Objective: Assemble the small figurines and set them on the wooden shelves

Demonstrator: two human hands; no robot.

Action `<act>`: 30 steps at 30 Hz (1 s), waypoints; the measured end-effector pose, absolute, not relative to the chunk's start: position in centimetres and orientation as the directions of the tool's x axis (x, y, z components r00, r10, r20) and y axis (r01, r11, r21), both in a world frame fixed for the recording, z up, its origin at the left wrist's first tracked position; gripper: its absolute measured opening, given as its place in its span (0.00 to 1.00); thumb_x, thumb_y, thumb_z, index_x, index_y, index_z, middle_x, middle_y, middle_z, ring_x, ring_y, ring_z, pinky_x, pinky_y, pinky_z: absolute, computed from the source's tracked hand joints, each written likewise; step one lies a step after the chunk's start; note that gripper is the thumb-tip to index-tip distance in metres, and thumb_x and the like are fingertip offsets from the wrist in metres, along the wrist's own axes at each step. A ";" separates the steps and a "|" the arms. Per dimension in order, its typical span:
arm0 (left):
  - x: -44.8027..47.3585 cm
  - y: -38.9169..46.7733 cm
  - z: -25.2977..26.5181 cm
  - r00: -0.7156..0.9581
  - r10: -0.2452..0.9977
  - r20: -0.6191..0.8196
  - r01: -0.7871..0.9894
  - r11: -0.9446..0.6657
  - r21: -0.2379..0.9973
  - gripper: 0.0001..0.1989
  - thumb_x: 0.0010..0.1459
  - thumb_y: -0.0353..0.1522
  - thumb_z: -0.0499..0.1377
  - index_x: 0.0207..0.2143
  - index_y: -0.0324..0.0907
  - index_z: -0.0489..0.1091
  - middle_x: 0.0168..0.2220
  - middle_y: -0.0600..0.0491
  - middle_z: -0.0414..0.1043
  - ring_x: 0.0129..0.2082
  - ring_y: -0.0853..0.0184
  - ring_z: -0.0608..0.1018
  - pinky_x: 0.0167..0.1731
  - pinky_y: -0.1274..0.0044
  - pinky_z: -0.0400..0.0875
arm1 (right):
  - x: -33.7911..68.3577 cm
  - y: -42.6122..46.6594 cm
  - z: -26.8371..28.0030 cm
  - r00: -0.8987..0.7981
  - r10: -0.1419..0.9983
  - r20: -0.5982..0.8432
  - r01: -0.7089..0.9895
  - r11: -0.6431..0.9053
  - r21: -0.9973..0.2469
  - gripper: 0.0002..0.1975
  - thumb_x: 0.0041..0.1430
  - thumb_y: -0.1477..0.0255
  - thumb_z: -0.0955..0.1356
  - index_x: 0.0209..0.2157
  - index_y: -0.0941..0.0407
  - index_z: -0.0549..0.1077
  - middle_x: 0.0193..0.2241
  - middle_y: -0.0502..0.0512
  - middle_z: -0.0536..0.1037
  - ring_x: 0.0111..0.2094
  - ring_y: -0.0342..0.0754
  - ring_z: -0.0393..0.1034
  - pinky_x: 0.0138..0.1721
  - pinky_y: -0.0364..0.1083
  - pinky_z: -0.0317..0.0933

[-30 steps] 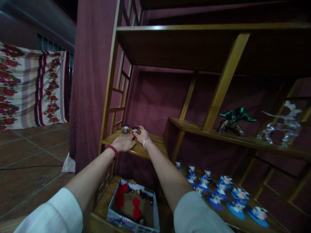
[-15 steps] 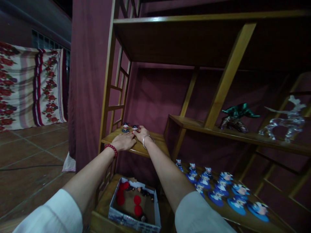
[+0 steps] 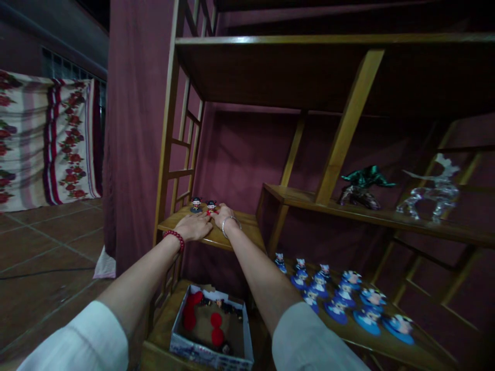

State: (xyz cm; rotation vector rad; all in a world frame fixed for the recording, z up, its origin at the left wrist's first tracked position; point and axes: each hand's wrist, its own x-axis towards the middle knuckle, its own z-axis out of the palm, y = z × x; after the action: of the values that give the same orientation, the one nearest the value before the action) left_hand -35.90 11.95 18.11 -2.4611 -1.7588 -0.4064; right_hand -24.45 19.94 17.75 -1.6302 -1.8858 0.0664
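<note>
Two small doll figurines with black hair buns stand upright side by side on the small wooden shelf. The figurine on a dark base is at the left. Beside it, the figurine on a red base is pinched low at its right side by my right hand, which wears a silver bangle. My left hand, with a red bead bracelet, lies in front of both figurines, palm down and fingers stretched toward the red base. Its fingertips are partly hidden.
Below, an open cardboard box holds red discs and small dark pieces. Several figurines on blue bases stand in rows at lower right. A green sculpture and a clear deer figure occupy the right shelf. An upright post divides it.
The right hand's fingers have drawn slightly off the right figurine's face, so more of it shows. The left hand stays nearly in place. The whole view has shifted a little.
</note>
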 end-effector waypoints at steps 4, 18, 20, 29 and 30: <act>-35.9 11.5 17.7 0.227 0.893 0.388 0.953 -0.286 0.102 0.23 0.56 0.37 0.43 0.51 0.42 0.64 0.53 0.46 0.64 0.52 0.58 0.68 0.48 0.68 0.61 | -24.3 19.6 18.0 -0.013 0.912 0.411 0.865 0.216 -0.453 0.23 0.50 0.64 0.68 0.47 0.58 0.65 0.40 0.61 0.75 0.45 0.50 0.68 0.43 0.45 0.60; -35.6 7.8 16.1 0.061 0.769 0.636 0.984 -0.153 0.090 0.21 0.59 0.36 0.39 0.36 0.42 0.71 0.38 0.47 0.73 0.40 0.63 0.73 0.41 0.73 0.63 | -23.1 13.3 18.4 -0.040 0.921 0.387 0.867 0.225 -0.445 0.19 0.51 0.69 0.65 0.46 0.59 0.68 0.45 0.61 0.73 0.47 0.50 0.67 0.44 0.43 0.60; -35.6 7.2 15.7 0.086 0.750 0.656 0.981 -0.177 0.074 0.22 0.60 0.36 0.38 0.35 0.40 0.70 0.38 0.46 0.73 0.41 0.61 0.72 0.43 0.72 0.62 | -23.1 11.8 18.3 -0.059 0.919 0.391 0.868 0.241 -0.434 0.18 0.52 0.70 0.64 0.46 0.57 0.68 0.46 0.59 0.73 0.48 0.50 0.66 0.46 0.43 0.59; -35.0 3.9 11.3 0.057 0.648 0.760 0.937 -0.297 0.182 0.22 0.60 0.34 0.38 0.52 0.37 0.59 0.53 0.45 0.61 0.57 0.61 0.58 0.57 0.66 0.43 | -23.1 4.7 14.1 -0.401 0.658 0.637 0.835 0.548 -0.041 0.17 0.60 0.72 0.57 0.47 0.62 0.67 0.47 0.62 0.70 0.51 0.50 0.58 0.54 0.49 0.50; -34.9 3.7 10.6 0.051 0.637 0.769 0.936 -0.299 0.186 0.22 0.59 0.33 0.41 0.54 0.37 0.57 0.56 0.45 0.58 0.59 0.61 0.54 0.58 0.65 0.40 | -23.0 4.1 13.4 -0.419 0.624 0.659 0.820 0.572 -0.020 0.18 0.60 0.72 0.58 0.49 0.63 0.65 0.49 0.63 0.68 0.53 0.51 0.55 0.55 0.49 0.48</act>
State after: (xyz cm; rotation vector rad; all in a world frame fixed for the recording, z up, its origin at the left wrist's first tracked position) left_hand -34.87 3.69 10.59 -1.9711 -1.5806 -1.1228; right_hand -22.97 4.08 13.38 -1.1485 -2.1799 -0.4072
